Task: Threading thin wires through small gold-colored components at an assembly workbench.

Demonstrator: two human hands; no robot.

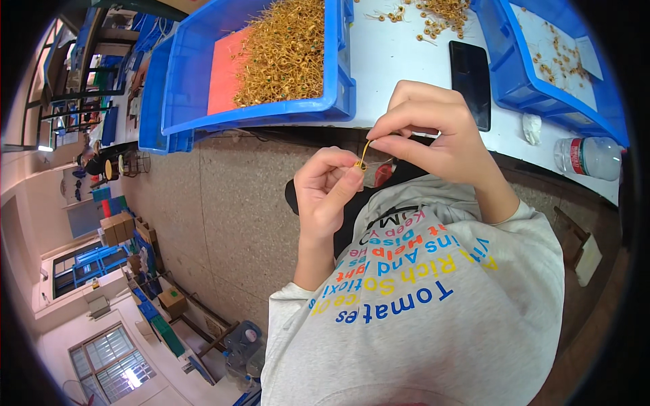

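My left hand (323,193) is closed in a pinch on a small ring-shaped coil (361,166), partly hidden by the fingertips. From it a yellow wire (365,150) runs up to my right hand (433,125), whose thumb and index finger pinch its upper end. Both hands are held in front of the table's near edge, above my lap. Beyond them, a large blue bin (338,81) holds a heap of similar gold-coloured coils with wire leads (284,54) and a red-orange sheet (227,68).
Loose coils (440,17) lie on the white table (386,61). At its right are a black phone (469,84), a second blue bin (535,95) with scattered coils, crumpled white paper (531,128) and a clear plastic bottle (588,158). Shelves and cartons (118,229) stand across the floor at left.
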